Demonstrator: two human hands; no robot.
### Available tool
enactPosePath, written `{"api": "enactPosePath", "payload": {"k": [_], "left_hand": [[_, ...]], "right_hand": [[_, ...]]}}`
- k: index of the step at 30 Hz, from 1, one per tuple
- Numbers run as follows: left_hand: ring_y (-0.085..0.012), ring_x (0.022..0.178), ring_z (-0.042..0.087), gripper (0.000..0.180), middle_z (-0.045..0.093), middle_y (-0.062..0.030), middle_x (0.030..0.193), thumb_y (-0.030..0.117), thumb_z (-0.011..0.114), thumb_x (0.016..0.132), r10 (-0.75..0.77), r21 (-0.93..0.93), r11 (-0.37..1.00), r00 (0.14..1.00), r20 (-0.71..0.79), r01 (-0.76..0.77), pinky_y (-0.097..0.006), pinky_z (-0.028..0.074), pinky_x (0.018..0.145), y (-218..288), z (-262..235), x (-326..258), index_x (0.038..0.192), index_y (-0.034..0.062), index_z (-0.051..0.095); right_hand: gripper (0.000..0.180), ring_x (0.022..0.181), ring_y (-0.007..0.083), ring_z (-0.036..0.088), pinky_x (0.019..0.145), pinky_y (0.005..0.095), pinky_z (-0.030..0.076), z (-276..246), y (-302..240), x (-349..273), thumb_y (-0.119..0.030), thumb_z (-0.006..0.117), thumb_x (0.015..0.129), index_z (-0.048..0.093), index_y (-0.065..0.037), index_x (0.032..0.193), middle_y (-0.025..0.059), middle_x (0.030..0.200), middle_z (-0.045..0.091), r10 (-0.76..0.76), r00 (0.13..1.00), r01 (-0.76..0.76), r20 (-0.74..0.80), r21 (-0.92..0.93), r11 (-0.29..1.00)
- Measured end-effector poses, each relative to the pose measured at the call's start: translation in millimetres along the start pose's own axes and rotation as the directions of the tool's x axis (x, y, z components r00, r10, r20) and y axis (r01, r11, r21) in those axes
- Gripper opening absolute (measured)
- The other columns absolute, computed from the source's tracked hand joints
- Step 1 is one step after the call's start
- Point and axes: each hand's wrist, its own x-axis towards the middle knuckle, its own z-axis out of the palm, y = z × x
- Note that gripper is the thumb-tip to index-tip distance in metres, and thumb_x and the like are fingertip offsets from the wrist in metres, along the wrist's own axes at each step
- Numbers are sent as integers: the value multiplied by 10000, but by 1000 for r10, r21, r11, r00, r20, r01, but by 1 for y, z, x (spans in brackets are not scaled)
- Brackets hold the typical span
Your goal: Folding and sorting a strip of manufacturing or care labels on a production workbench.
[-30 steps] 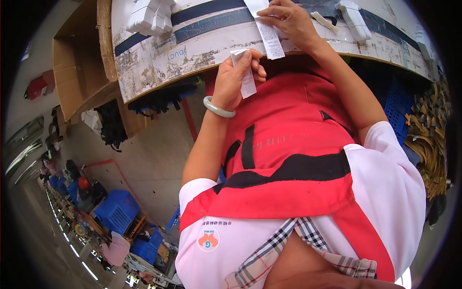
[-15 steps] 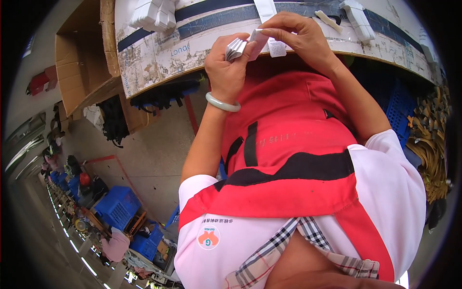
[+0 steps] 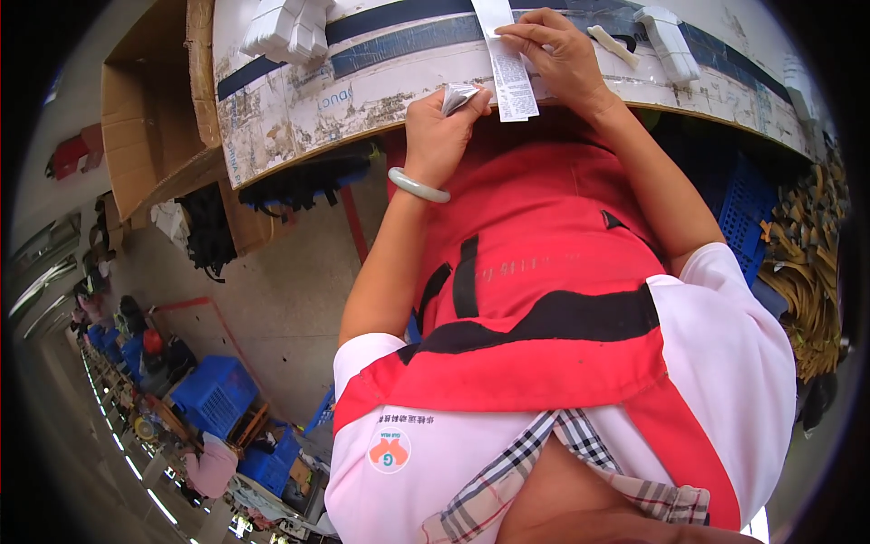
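Note:
My left hand (image 3: 439, 134) is closed round a small bundle of folded white labels (image 3: 459, 96), whose pleated ends poke up between thumb and fingers. Over the table's near edge lie long white printed labels (image 3: 513, 89), flat and partly overlapping. Thumb and forefinger of my right hand (image 3: 562, 56) pinch at the right side of these labels, near the top of the view. The far end of the labels runs out of the picture.
The worn table (image 3: 381, 104) carries stacks of white labels (image 3: 288, 27) at left and another bundle (image 3: 669, 43) at right, beside a small cream-coloured strip (image 3: 614, 45). A cardboard box (image 3: 149, 118) stands left; a blue crate (image 3: 745, 213) sits below the table at right.
My left hand has lowered slightly, away from the right. My right hand has moved up, and the label formerly held between both hands now lies along the others over the edge.

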Motion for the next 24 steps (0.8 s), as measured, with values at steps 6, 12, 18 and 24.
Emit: {"api": "enactPosePath", "payload": {"k": [6, 12, 18, 24], "left_hand": [[-116, 758, 608, 159, 679, -56, 837, 112, 751, 842, 506, 306, 838, 853, -127, -452, -256, 489, 670, 13, 1, 9, 932, -11, 706], [-44, 671, 580, 170, 656, 19, 796, 106, 748, 860, 548, 198, 819, 836, 4, -538, -189, 464, 539, 19, -3, 7, 1008, 31, 710], [-22, 567, 492, 162, 600, 34, 702, 94, 741, 868, 391, 108, 916, 920, -29, -386, -160, 369, 479, 20, -2, -6, 995, 0, 708], [-20, 561, 489, 165, 598, 37, 705, 90, 747, 861, 367, 44, 930, 930, -37, -365, -162, 358, 470, 19, -3, -8, 997, 3, 714]], "right_hand": [[149, 768, 279, 614, 680, 345, 500, -12, -25, 6, -122, 736, 812, 736, -43, 938, 123, 903, 627, -67, 995, 91, -71, 405, 910], [179, 886, 126, 608, 763, 248, 493, -29, -49, -3, -141, 665, 915, 705, -32, 1051, 38, 981, 647, -13, 962, -93, 273, 373, 923], [184, 871, 107, 609, 788, 235, 500, -30, -50, -7, -132, 667, 916, 684, -22, 1062, 33, 967, 659, 46, 926, -192, 374, 364, 911], [167, 845, 81, 607, 776, 220, 505, -26, -48, -11, -126, 666, 920, 679, -12, 1041, 17, 925, 655, 63, 913, -231, 403, 384, 894]]}}
